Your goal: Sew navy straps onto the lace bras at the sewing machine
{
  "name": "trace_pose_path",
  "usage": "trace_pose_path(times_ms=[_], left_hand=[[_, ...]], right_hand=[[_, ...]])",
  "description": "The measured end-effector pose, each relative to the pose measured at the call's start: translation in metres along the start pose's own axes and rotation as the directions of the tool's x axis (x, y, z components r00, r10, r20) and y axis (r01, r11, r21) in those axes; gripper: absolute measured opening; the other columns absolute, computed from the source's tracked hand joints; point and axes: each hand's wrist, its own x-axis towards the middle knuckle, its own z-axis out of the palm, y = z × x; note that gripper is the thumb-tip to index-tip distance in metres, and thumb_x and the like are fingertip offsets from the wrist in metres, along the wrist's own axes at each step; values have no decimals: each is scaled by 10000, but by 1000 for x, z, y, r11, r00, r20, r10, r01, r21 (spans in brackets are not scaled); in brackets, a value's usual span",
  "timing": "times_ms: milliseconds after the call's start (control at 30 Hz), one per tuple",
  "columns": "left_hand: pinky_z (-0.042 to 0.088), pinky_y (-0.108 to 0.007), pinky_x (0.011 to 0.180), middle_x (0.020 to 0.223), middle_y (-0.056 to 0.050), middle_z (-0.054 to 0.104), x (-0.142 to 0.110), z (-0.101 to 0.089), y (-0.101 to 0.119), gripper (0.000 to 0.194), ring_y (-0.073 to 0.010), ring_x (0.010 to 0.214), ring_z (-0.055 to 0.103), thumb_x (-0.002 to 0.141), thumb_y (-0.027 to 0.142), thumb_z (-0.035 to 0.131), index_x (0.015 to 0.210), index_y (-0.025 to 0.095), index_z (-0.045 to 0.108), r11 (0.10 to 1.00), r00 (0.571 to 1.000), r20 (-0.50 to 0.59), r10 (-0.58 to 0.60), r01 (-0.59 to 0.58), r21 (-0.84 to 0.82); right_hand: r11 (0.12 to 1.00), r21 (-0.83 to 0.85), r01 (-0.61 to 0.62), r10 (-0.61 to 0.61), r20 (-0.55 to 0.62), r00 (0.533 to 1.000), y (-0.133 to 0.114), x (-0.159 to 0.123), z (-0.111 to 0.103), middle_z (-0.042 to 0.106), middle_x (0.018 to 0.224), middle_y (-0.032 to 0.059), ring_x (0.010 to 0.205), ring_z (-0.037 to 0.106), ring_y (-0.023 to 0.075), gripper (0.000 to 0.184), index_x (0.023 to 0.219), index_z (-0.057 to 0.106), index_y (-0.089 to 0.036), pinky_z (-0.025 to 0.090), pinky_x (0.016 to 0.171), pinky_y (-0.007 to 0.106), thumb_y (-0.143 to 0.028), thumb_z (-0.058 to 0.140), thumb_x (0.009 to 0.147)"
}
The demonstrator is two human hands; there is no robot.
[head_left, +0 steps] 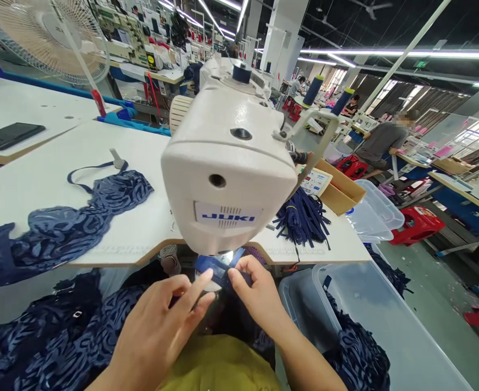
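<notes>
Fingers (246, 267) of the right hand (262, 290) pinch a navy fabric strip (215, 266) near its right end, thumb on top. The left hand (162, 320) reaches in from the other side, its index fingertip laid on the strip and its thumb spread a little below; whether its remaining fingers grip from underneath cannot be told.

The strip lies directly under the front of the sewing machine head (227, 168), just beyond the desk's front cutout. It looks flat and band-like, deep navy overall, turning a brighter blue along the upper part where light falls on it. A narrow blue end stands up at its right, beside the right index finger, and the section by the right thumb is darker. Its finer weave and any stitching are too small to make out.

The white machine head bears a blue JUKI label (228, 215). On the white desk (337, 251), to the left, lies a navy patterned bra (119, 193), its cups printed with swirling darker and lighter blue. To the right sits a tied bundle of navy straps (300, 220), near an open cardboard box (341, 187). Below the desk, similar patterned garments (72, 336) heap up on the left, while on the right a translucent plastic bin (410, 331) holds more patterned pieces (359, 342).
</notes>
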Motion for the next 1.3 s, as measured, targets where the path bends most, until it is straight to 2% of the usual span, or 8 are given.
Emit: trace_pose_path(times_ms=[100, 167, 333, 467, 533, 700, 900, 1300], left_hand=[[341, -318, 1080, 1125, -61, 684, 5, 9, -10, 358, -176, 1105, 600, 915, 219, 546, 1272, 192, 563, 942, 949, 52, 310, -314, 122], [268, -343, 1126, 1253, -75, 642, 6, 16, -16, 342, -189, 1221, 540, 937, 196, 486, 1270, 164, 558, 921, 924, 125, 362, -375, 105], [207, -384, 1125, 1329, -64, 599, -6, 26, -17, 324, -175, 1239, 540, 959, 175, 418, 1227, 240, 588, 971, 977, 102, 188, -201, 127], [255, -364, 1069, 1325, -52, 603, -14, 28, -11, 340, -193, 1229, 544, 954, 191, 427, 1253, 245, 578, 971, 988, 67, 140, -150, 184], [278, -365, 1040, 1338, -39, 594, -17, 30, -9, 387, -219, 1260, 510, 950, 196, 427, 1319, 252, 529, 961, 989, 78, 125, -140, 240], [262, -362, 1049, 1371, -30, 565, -24, 36, -6, 451, -206, 1303, 459, 969, 202, 362, 1411, 262, 422, 963, 997, 61, 39, -54, 265], [296, -368, 997, 1391, -60, 542, -21, 36, 2, 466, -232, 1278, 486, 965, 189, 368, 1430, 225, 397, 958, 996, 86, 7, -31, 284], [290, -362, 954, 1396, -62, 534, -21, 38, 12, 469, -219, 1245, 500, 963, 158, 344, 1425, 211, 405, 941, 998, 52, -25, 6, 337]], right_hand=[[1000, -11, 11, -10, 57, 998, 2, 11, -1, 492, 645, -62, 617, 456, 112, 157, 750, 504, -212, 354, 597, 231, -316, 567, 849], [1000, 25, 11, -12, 63, 998, 6, 17, -2, 484, 655, -65, 620, 460, 113, 121, 802, 495, -215, 366, 604, 232, -299, 572, 842], [988, 100, 114, -120, 55, 991, 13, 25, -8, 551, 808, -27, 697, 519, 121, 163, 1057, 503, -215, 419, 651, 238, -263, 507, 902], [943, -92, 319, -314, 61, 947, 10, 27, -11, 567, 979, 27, 933, 536, 160, 146, 995, 603, -227, 434, 853, 288, -212, 470, 936], [923, -143, 359, -354, 59, 933, 9, 28, -10, 554, 1007, 42, 999, 526, 176, 175, 953, 622, -226, 419, 921, 316, -208, 448, 949], [912, -215, 350, -343, 69, 937, 8, 34, -8, 541, 1036, 60, 1009, 532, 195, 206, 903, 650, -225, 436, 925, 344, -230, 450, 950], [915, -241, 323, -319, 57, 946, 9, 40, -7, 547, 966, 56, 898, 552, 190, 242, 784, 651, -217, 460, 856, 351, -235, 464, 937], [905, -282, 318, -313, 63, 948, 14, 43, -7, 549, 911, 48, 818, 546, 181, 230, 763, 633, -216, 452, 797, 333, -213, 468, 924]])
